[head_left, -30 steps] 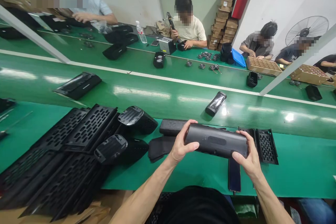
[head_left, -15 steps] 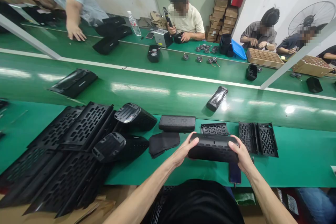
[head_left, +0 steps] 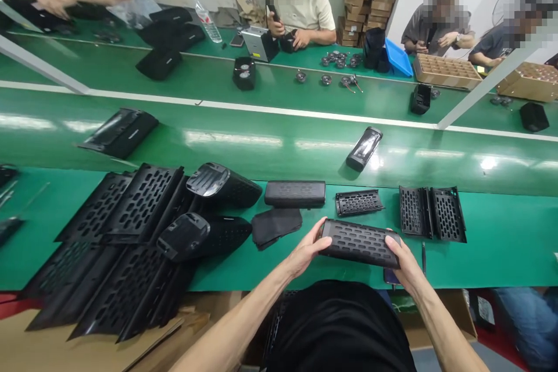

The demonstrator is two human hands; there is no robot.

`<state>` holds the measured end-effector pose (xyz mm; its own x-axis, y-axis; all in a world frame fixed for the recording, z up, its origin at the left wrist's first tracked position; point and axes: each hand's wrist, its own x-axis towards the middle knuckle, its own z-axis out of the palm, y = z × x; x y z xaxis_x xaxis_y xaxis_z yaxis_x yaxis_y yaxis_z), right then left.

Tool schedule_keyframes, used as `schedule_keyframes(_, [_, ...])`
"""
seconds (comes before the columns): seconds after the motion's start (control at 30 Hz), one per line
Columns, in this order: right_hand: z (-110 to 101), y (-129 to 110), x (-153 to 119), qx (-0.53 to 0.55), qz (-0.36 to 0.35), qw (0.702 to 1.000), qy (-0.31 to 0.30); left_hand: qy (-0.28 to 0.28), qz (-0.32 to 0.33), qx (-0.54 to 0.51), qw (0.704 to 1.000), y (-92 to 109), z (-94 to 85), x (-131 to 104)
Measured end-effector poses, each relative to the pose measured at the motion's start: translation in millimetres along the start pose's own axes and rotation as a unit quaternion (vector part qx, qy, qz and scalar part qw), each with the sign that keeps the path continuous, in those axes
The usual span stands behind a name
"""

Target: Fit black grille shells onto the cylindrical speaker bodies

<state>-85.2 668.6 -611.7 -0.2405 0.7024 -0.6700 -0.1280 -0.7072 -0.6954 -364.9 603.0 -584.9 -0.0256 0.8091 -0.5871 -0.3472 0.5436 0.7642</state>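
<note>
Above the front edge of the green surface (head_left: pixel 505 244), in the head view, which is the only one I have, I see the black slotted casing (head_left: pixel 360 243) held between both hands. The left hand (head_left: pixel 310 249) is wrapped around its left end, and the right hand (head_left: pixel 404 258) around its right end; each is holding firmly, as I judge, with the thumb upon the slotted face.

What has just changed is the turn of this casing: half a second ago a narrower side with small notches was facing me, and now the slotted face is up. For the work in hand it means, I think, that this face can be examined.

Along the far edge of the surface lie a second casing (head_left: pixel 295 193), a small slotted panel (head_left: pixel 360 202) and, more to the right, paired panels (head_left: pixel 414 212). Dark sheets (head_left: pixel 276 228) lie just in front of the second casing. Near the front edge, a phone (head_left: pixel 391 277) is mostly hidden.
</note>
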Motion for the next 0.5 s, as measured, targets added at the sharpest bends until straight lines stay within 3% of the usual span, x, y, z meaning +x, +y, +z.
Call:
schedule_keyframes(0.2, [-16.3, 17.7, -24.0, -0.032, -0.05, 0.998, -0.02, -0.035, 0.048, 0.061, 0.996, 6.7, 1.4, -3.2])
schedule_keyframes(0.33, [-30.5, 19.6, -49.4, -0.042, -0.111, 0.992, 0.031, -0.085, 0.073, 0.071, 0.991, 9.8, 27.9, -7.2])
schedule_keyframes(0.43, [-46.4, 14.4, -74.9, 0.013, -0.166, 0.984, 0.058, -0.147, 0.086, 0.099, 0.98, 8.7, 50.8, -13.5])
schedule_keyframes(0.5, [-63.2, 7.3, -86.2, 0.075, -0.199, 0.975, 0.069, -0.133, 0.11, 0.129, 0.977, 6.2, 52.0, -15.8])
